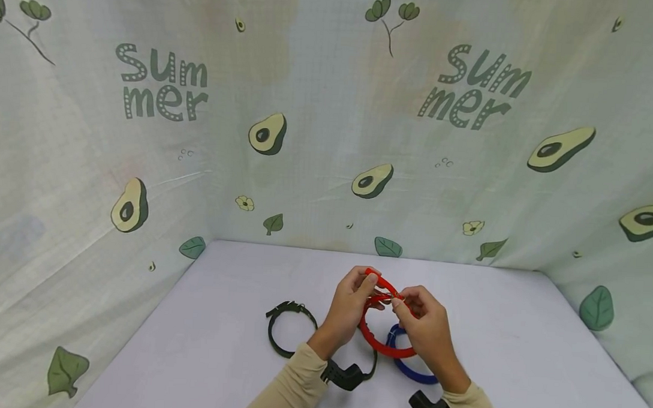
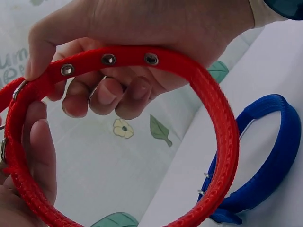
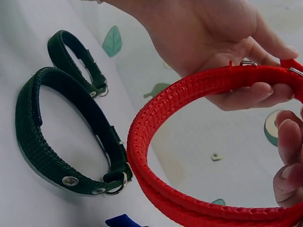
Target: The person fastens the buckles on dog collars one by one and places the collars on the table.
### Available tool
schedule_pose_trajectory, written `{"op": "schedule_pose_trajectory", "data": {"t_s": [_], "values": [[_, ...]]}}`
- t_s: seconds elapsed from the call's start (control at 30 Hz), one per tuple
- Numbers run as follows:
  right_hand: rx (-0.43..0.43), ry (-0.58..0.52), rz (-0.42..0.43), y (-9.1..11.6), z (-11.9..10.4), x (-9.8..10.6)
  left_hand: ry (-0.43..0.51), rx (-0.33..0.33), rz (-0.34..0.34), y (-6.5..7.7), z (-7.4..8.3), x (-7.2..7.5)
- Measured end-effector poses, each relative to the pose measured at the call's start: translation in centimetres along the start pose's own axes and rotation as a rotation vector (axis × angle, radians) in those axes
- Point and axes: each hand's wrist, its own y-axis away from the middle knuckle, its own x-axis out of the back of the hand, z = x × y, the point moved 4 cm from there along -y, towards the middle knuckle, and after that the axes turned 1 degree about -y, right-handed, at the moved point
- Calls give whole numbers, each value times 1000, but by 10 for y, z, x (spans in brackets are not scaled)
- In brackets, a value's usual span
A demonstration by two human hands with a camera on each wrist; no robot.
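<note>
In the head view, both hands grip a red collar point(image 1: 373, 338) above the table. My left hand point(image 1: 350, 301) pinches the strap near its upper end, and the left fingers point(image 2: 43, 151) curl along the band beside a metal buckle in the left wrist view. My right hand point(image 1: 425, 318) holds the collar at the buckle frame point(image 2: 19, 90), its thumb pressed there. Metal eyelets point(image 2: 109, 59) line the band under the right palm. On the table below the right hand lies a blue collar point(image 1: 418, 375), partly covered by the red one in the head view.
Two dark green collars lie near my left forearm: one point(image 3: 71, 137) partly hidden by it in the head view, the other point(image 1: 270, 334) farther left. Black wrist devices point(image 1: 347, 376) hang under both sleeves. A printed cloth point(image 1: 320, 78) walls the white table point(image 1: 214, 320).
</note>
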Motion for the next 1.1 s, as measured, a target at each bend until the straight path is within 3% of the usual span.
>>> {"op": "schedule_pose_trajectory", "data": {"t_s": [0.13, 0.23, 0.37, 0.53, 0.77, 0.93, 1.1], "values": [[-14, 27, 29, 0, 4, 1, 16, 3, -6, 1, -1, -1], [-24, 8, 73, -1, 5, 3, -9, 31, -66, 1, -3, -4], [-18, -75, 119, 0, 4, 6, -109, 68, -149, 2, -6, -7], [-4, -89, 169, 2, 4, 5, -184, 83, -136, 4, -11, -9], [10, -89, 229, 5, 10, 4, -142, 132, -125, 8, -20, -14], [9, -117, 267, 4, 5, 6, -113, 97, -128, 8, -18, -16], [28, -146, 292, 4, -1, 3, -164, 14, -85, 8, -12, -15]]}}
